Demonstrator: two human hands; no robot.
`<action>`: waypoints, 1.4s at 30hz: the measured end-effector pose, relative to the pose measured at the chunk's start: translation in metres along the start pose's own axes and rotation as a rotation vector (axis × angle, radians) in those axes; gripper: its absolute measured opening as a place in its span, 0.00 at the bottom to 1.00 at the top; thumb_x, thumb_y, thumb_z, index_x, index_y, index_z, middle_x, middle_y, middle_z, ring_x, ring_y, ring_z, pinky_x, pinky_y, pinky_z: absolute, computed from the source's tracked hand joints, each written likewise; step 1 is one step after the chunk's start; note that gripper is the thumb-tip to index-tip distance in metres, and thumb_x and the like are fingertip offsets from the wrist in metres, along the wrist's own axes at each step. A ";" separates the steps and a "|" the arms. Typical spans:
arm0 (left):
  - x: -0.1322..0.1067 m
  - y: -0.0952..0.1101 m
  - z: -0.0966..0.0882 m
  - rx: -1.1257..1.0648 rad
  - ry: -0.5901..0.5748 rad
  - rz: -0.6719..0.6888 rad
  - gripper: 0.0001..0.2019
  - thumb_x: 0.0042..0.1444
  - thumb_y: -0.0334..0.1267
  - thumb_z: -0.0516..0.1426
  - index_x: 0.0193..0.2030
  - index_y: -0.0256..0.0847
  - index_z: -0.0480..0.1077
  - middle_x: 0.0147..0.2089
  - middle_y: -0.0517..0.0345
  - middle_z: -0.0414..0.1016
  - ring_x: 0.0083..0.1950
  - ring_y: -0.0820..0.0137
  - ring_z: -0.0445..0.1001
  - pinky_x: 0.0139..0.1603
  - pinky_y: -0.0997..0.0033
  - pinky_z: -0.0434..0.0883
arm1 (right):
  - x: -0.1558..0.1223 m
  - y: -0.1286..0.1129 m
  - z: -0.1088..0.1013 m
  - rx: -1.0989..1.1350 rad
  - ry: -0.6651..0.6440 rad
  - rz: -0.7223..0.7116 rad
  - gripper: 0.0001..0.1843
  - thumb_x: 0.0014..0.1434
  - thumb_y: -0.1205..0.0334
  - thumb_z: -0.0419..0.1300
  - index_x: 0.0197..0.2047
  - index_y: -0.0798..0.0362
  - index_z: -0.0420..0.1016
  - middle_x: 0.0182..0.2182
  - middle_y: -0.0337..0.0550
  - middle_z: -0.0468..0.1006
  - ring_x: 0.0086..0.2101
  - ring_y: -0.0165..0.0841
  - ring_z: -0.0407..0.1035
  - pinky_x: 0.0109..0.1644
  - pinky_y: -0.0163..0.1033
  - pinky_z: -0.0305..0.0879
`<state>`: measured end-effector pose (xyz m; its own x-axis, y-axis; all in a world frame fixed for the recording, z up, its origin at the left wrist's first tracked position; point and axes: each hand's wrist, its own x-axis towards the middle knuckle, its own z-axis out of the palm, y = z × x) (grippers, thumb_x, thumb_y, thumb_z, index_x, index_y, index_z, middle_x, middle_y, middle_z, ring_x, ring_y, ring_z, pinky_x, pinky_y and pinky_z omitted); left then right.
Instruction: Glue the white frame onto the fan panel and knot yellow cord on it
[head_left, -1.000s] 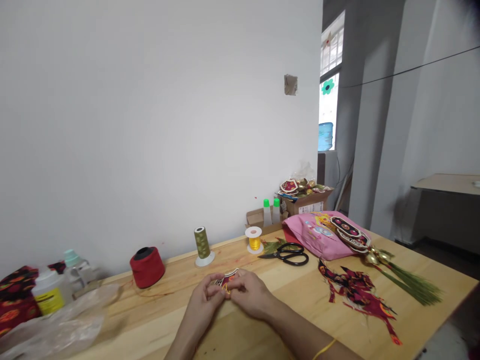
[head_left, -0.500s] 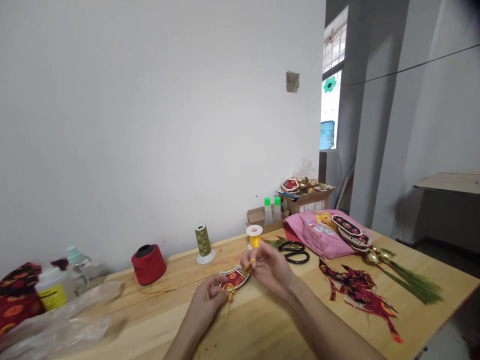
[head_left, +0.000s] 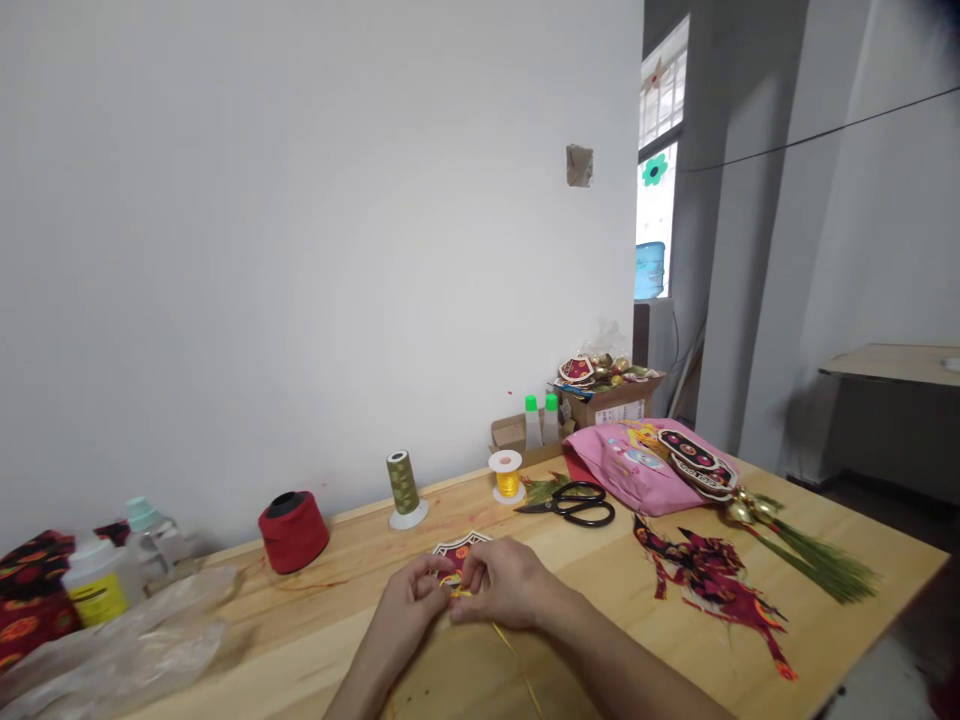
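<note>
Between my hands, low over the wooden table, is a dark red patterned ornament (head_left: 463,547) with a pale cut-out border. My left hand (head_left: 414,598) pinches its near edge, where a yellow cord (head_left: 512,650) is looped. My right hand (head_left: 504,580) is closed on the cord right beside the left fingertips. One end of the cord trails from under the right hand toward the table's front. The fingers hide the knot area and the ornament's lower part.
Black scissors (head_left: 581,503) lie beside a yellow cord spool (head_left: 506,478). Olive (head_left: 403,485) and red (head_left: 294,532) thread cones stand along the wall. To the right are red fabric scraps (head_left: 712,580) and a pink bag (head_left: 630,465) under tasselled ornaments. Plastic wrap (head_left: 150,635) lies left.
My right hand has come down and left, from holding the cord up near the spool to meeting my left fingertips. The scissor blades now show. The view has shifted slightly.
</note>
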<state>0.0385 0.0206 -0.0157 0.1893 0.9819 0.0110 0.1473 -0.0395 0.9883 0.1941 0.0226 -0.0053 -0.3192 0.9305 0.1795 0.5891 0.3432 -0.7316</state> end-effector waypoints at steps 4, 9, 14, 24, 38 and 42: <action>0.001 -0.002 -0.001 0.153 0.017 -0.025 0.11 0.38 0.42 0.56 0.25 0.35 0.66 0.12 0.66 0.65 0.15 0.78 0.55 0.18 0.79 0.48 | 0.001 0.005 0.001 -0.055 -0.057 0.035 0.12 0.40 0.54 0.60 0.26 0.52 0.75 0.20 0.35 0.72 0.21 0.25 0.60 0.21 0.28 0.48; 0.001 -0.010 -0.005 0.246 0.069 -0.035 0.15 0.39 0.47 0.54 0.20 0.34 0.67 0.14 0.65 0.63 0.17 0.77 0.57 0.18 0.78 0.49 | -0.002 0.003 -0.005 -0.046 -0.138 -0.005 0.10 0.40 0.56 0.60 0.28 0.50 0.76 0.20 0.34 0.72 0.22 0.26 0.62 0.22 0.28 0.50; 0.003 -0.012 -0.004 0.271 0.064 -0.008 0.12 0.41 0.42 0.52 0.15 0.36 0.63 0.12 0.68 0.54 0.17 0.79 0.50 0.17 0.79 0.45 | -0.006 -0.003 -0.007 -0.163 -0.184 -0.052 0.14 0.41 0.61 0.57 0.35 0.45 0.75 0.19 0.33 0.71 0.19 0.25 0.59 0.22 0.29 0.51; 0.004 -0.012 -0.003 0.262 0.072 -0.036 0.11 0.39 0.41 0.52 0.16 0.34 0.66 0.12 0.67 0.56 0.16 0.78 0.52 0.17 0.78 0.46 | -0.009 -0.009 -0.016 -0.273 -0.165 -0.063 0.17 0.41 0.69 0.50 0.29 0.45 0.77 0.21 0.34 0.74 0.19 0.25 0.59 0.23 0.28 0.51; 0.002 -0.003 -0.002 0.193 0.043 -0.098 0.13 0.36 0.43 0.56 0.16 0.32 0.69 0.11 0.65 0.62 0.16 0.78 0.55 0.18 0.79 0.50 | -0.005 -0.004 0.004 -0.231 -0.080 -0.147 0.10 0.44 0.54 0.56 0.28 0.49 0.74 0.24 0.35 0.74 0.25 0.26 0.63 0.25 0.29 0.51; 0.001 -0.003 -0.002 0.202 0.047 -0.097 0.13 0.36 0.43 0.55 0.14 0.33 0.67 0.11 0.66 0.59 0.16 0.79 0.53 0.17 0.79 0.48 | -0.004 -0.003 0.005 -0.272 -0.075 -0.149 0.10 0.45 0.56 0.55 0.28 0.47 0.75 0.22 0.35 0.75 0.23 0.26 0.63 0.23 0.29 0.49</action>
<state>0.0361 0.0219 -0.0185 0.1195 0.9903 -0.0709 0.3547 0.0241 0.9347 0.1901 0.0175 -0.0070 -0.4647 0.8591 0.2145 0.7054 0.5056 -0.4968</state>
